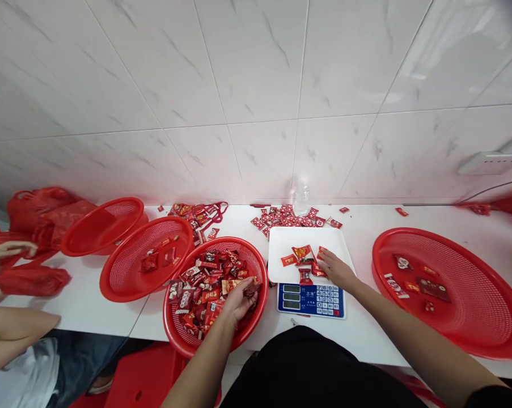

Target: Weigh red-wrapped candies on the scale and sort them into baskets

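Note:
My left hand (238, 300) is over the right side of a red basket (258, 258) heaped with red-wrapped candies (208, 294). Its fingers are closed on a dark red wrapped candy (251, 289). Over the white tray (279, 241) of a digital scale (310, 300), my right hand (334, 269) has its fingers bent down at a red packet (321, 253); whether it grips the packet cannot be made out. Several other red packets (303, 253) lie on the tray beside that hand.
Small red packets (285, 218) lie behind the scale near a clear plastic container (301, 198). To the right is a large red basket (485, 283) with a few packets. Two more red baskets (115, 277) stand left. A co-worker's arm (21, 323) and red bags (47, 215) are at far left.

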`<state>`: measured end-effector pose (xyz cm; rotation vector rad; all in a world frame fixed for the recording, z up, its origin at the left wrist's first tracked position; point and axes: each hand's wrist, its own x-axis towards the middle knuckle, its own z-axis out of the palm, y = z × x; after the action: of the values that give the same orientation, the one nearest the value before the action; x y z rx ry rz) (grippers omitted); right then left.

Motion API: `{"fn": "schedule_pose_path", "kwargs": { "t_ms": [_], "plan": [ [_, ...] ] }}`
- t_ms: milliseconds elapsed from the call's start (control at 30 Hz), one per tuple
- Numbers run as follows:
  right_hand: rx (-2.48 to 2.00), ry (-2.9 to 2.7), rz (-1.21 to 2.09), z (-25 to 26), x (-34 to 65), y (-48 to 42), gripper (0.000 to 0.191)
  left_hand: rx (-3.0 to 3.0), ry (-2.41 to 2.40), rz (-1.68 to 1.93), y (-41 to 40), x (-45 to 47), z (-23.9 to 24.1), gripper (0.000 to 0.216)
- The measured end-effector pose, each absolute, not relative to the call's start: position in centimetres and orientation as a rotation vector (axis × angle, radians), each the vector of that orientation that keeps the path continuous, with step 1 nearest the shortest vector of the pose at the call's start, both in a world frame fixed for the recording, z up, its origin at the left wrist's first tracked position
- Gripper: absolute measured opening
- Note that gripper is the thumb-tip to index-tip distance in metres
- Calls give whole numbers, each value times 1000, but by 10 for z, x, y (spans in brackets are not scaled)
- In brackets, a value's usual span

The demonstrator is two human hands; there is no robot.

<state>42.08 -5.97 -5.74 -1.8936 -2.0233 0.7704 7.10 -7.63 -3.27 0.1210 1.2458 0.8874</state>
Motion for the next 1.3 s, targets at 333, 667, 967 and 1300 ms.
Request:
{"fn": "schedule_pose_path", "kwargs": {
  "t_ms": [333, 667, 967, 1300],
  "plan": [
    [-1860, -1934, 791, -39, 380, -81, 68, 165, 1245, 873, -71, 75, -20, 11],
    [-2024, -2120, 598, -45, 341, -61, 67, 180, 1232, 863, -71, 72, -21, 11],
    [-1783, -2370, 448, -35, 320, -62, 51, 183, 1235, 855, -76, 61, -17, 11],
    [-1700, -2126, 435, -23, 337, -88, 44, 238, 1190, 882, -76, 70, 1, 12]
  ]
}}
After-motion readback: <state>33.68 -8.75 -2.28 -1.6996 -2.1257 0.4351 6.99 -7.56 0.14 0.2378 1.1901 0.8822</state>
